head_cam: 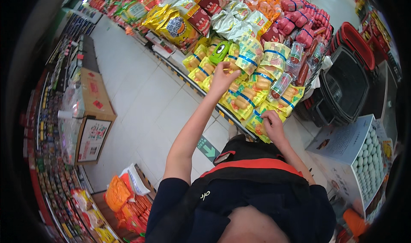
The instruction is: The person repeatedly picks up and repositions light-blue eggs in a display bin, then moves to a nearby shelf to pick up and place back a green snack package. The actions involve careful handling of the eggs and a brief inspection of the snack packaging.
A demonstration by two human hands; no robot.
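My left hand (223,78) reaches over yellow packs of sausages bound with blue tape. Its thumb and fingers are apart, and the thumb tip is at the lower edge of a raised yellow pack (249,54). Just beyond the fingers lies a green item with a cartoon eye (220,52). Close to the front corner of the display, my right hand (272,123) has curled fingers over another yellow sausage pack (257,123). Whether those fingers grip the pack is hidden. A taped sausage pack (244,98) lies between the hands.
Red sausages in clear wrap (280,86) and pink bundles (305,35) fill the display's right side. Black shopping baskets (345,82) and a carton of eggs (369,156) stand at right. Across the tiled floor (144,108) is a cardboard box (96,114) beside shelves.
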